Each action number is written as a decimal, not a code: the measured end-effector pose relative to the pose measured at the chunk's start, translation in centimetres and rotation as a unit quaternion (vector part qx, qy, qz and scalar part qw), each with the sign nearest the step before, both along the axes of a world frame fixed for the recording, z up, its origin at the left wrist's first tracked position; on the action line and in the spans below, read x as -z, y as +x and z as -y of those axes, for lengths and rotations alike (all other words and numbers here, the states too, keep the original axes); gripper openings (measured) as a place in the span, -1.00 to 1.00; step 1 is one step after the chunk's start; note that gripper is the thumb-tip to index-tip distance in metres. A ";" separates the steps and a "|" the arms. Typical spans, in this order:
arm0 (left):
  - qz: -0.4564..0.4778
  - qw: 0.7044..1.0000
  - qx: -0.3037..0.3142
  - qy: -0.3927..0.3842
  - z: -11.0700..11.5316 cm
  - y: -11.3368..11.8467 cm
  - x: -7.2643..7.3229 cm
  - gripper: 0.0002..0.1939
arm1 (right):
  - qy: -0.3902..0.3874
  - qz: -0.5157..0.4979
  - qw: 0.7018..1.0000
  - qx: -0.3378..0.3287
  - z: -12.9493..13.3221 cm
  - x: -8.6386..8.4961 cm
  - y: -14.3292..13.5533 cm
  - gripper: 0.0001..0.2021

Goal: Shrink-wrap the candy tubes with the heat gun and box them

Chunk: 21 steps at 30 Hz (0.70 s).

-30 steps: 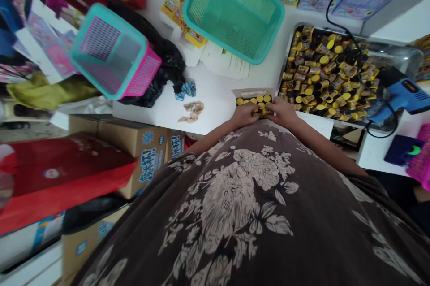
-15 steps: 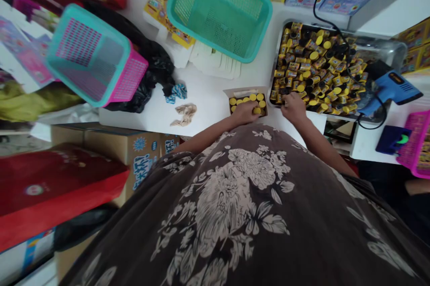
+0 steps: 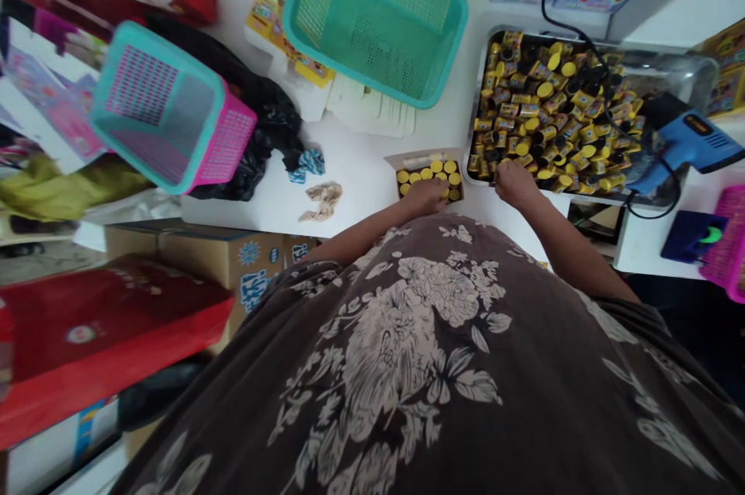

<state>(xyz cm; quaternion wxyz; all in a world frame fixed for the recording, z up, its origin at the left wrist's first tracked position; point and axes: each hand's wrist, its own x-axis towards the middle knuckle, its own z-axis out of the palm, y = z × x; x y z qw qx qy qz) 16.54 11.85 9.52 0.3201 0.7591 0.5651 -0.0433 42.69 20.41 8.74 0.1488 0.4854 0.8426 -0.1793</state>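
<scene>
The left hand (image 3: 427,196) lies over the near side of a small, open cardboard box (image 3: 427,157) packed with upright cylinders with round yellow lids (image 3: 436,167). Its fingers curl low across the lids, perhaps to steady the box, though I cannot tell whether they grip a cylinder. The box's raised flap stands beyond the fingers, leaving its top exposed to the hand. The right hand (image 3: 515,185) is at the near left corner of a shallow, shiny metal tray (image 3: 695,64), its fingers drawn narrowly together; whether anything is pinched between them is hidden. Beyond and to the right of that hand, many small yellow-and-black printed cylinders (image 3: 541,107) lie loose at all angles, the tray's rim probably keeping them from rolling across the white desk (image 3: 361,161). Box and tray sit side by side, seemingly so that each hand has one within easy reach. Farther right of the right hand, a blue-and-black heat gun (image 3: 707,140) rests across the tray's end, apparently parked clear of the fingers. Beyond the left hand, a turquoise plastic basket (image 3: 378,53) stands set back, leaving the near desk edge for the box.
</scene>
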 end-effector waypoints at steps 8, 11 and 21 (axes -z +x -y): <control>0.025 0.999 0.033 0.014 0.5 -0.5 0.3 -0.75 | -0.020 -0.115 0.992 -0.045 2.2 -3.1 -2.7 -0.65; 0.068 0.997 -0.021 0.029 0.7 -1.0 1.0 -0.77 | -0.041 -0.096 0.990 -0.094 2.7 -3.7 -4.7 -0.68; 0.102 0.947 -0.279 0.126 5.4 -5.5 2.1 -0.79 | -0.049 -0.042 0.989 -0.136 3.0 -5.3 -7.8 -0.65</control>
